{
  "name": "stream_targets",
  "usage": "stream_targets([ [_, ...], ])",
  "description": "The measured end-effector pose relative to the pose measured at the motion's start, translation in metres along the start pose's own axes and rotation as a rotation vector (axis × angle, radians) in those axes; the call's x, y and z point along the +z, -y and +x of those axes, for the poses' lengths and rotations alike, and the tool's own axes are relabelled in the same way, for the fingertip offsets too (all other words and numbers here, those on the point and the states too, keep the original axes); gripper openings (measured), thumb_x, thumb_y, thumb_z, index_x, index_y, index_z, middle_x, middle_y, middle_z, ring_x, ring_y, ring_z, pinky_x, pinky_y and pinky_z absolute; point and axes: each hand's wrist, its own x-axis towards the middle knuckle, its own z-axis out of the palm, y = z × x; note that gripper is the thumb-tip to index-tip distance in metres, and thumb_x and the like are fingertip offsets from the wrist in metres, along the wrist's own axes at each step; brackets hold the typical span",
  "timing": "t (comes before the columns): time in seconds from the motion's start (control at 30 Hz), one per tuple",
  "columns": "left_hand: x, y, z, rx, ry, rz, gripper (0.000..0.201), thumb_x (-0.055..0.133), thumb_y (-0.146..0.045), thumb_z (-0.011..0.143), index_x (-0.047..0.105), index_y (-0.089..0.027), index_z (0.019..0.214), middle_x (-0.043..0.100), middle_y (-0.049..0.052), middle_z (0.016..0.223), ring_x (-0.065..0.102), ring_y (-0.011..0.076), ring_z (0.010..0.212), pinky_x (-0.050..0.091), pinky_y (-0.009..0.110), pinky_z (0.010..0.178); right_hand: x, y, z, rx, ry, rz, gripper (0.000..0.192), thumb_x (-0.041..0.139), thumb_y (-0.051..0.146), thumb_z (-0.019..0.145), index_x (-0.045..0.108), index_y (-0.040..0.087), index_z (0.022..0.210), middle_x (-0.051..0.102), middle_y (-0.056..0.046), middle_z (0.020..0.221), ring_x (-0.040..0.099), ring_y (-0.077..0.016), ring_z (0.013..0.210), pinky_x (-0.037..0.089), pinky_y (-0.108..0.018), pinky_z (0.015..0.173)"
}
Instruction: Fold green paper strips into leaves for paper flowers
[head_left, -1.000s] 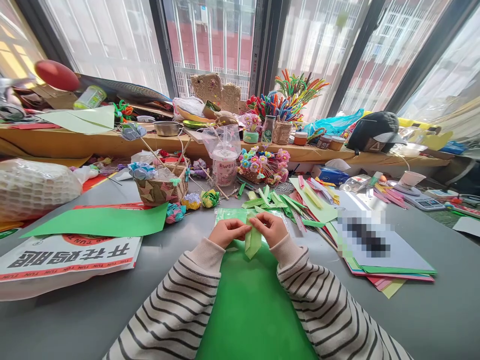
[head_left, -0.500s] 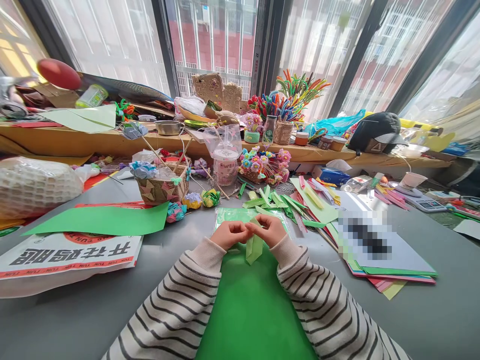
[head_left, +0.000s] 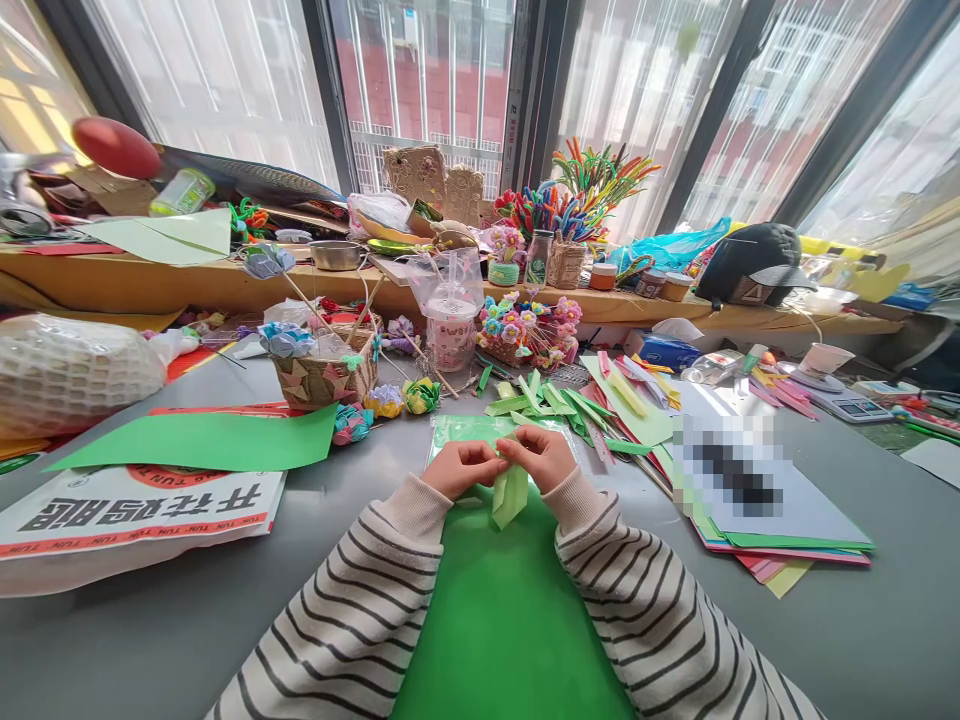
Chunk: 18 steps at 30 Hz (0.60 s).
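Folding a light green paper strip [head_left: 509,492] above the green sheet [head_left: 502,610].
Left hand [head_left: 463,467] and right hand [head_left: 541,455] meet, fingers clamped on its top so it hangs free.

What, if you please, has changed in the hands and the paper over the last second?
Very little. Both hands keep pinching the light green paper strip; the right hand has edged slightly up and its fingers have shifted along the fold, while the left hand has barely moved. Nothing was picked up or released. The green sheet beneath and the basket stayed put.
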Motion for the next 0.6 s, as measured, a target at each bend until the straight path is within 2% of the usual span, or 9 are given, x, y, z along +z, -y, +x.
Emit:
stream_targets([
  [0.13, 0.0013, -0.0043, -0.002, -0.041, 0.059, 0.006, 0.024, 0.065, -0.031, 0.051, 0.057, -0.011, 0.059, 0.055, 0.0, 0.055, 0.049, 0.0082, 0.052, 0.038, 0.022, 0.054, -0.0029, -0.0011, 0.0019, 0.011, -0.02, 0.003, 0.027, 0.054, 0.039, 0.062, 0.053, 0.014, 0.053, 0.042, 0.003, 0.047, 0.035, -0.0074, 0.045, 0.028, -0.021, 0.044],
  [0.37, 0.0021, -0.0083, -0.0028, -0.054, 0.049, 0.031, 0.024, 0.064, -0.032, 0.052, 0.053, -0.011, 0.048, 0.048, -0.003, 0.045, 0.043, 0.0059, 0.044, 0.033, 0.02, 0.047, -0.0043, -0.0019, 0.0045, 0.086, 0.025, 0.107, 0.029, 0.051, 0.042, 0.064, 0.057, 0.014, 0.057, 0.051, 0.001, 0.052, 0.042, -0.0086, 0.049, 0.033, -0.021, 0.048],
  [0.6, 0.0006, -0.0069, -0.0028, -0.04, 0.051, 0.093, 0.026, 0.063, -0.033, 0.053, 0.049, -0.011, 0.048, 0.043, -0.005, 0.043, 0.037, 0.0046, 0.044, 0.026, 0.019, 0.044, -0.0058, 0.0005, 0.0032, 0.103, 0.001, 0.059, 0.028, 0.06, 0.039, 0.055, 0.051, 0.014, 0.047, 0.039, 0.005, 0.042, 0.031, -0.0057, 0.042, 0.024, -0.02, 0.041],
])
